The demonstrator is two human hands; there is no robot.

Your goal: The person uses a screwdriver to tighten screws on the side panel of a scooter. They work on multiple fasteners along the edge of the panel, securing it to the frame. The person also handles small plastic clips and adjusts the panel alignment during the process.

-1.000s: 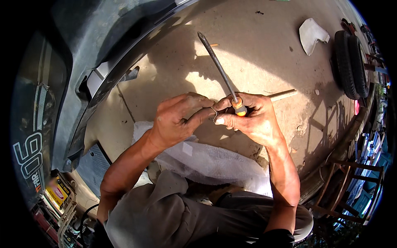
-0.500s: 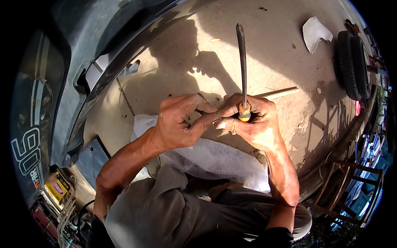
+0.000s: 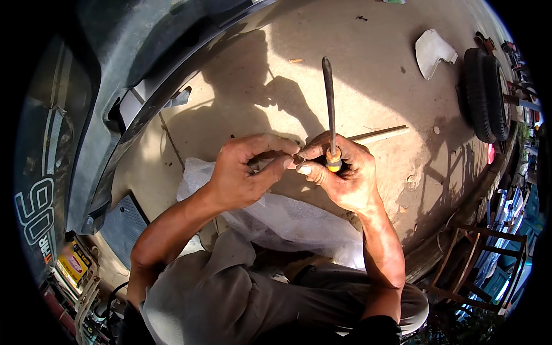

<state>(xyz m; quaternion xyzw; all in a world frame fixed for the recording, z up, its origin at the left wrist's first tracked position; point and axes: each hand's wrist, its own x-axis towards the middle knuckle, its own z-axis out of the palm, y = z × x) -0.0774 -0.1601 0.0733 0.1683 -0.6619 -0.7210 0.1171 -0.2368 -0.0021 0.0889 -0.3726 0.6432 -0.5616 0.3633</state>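
Observation:
My left hand (image 3: pixel 238 172) pinches a small, dark, curved piece (image 3: pixel 298 159) between thumb and index finger. Its exact kind is too small to make out. Touching the same piece from the other side are the thumb and index fingertips of my right hand (image 3: pixel 345 175). My right hand also grips a screwdriver (image 3: pixel 329 103) by its yellow-orange and black handle, which is partly hidden by the hand. The long dark shaft points up and away from me. Both hands are held over my lap, above the concrete ground.
A dark vehicle panel (image 3: pixel 80 138) curves along the left. Bubble wrap (image 3: pixel 287 221) lies under my hands, with a wooden strip (image 3: pixel 379 134) beyond. Tyres (image 3: pixel 483 95) and a white torn piece (image 3: pixel 432 53) are at far right, a wooden frame (image 3: pixel 460 264) at near right.
My fingertips have come closer together around the small piece. The screwdriver has shifted slightly left, and its tip is lower in the picture. The whole view has moved a little.

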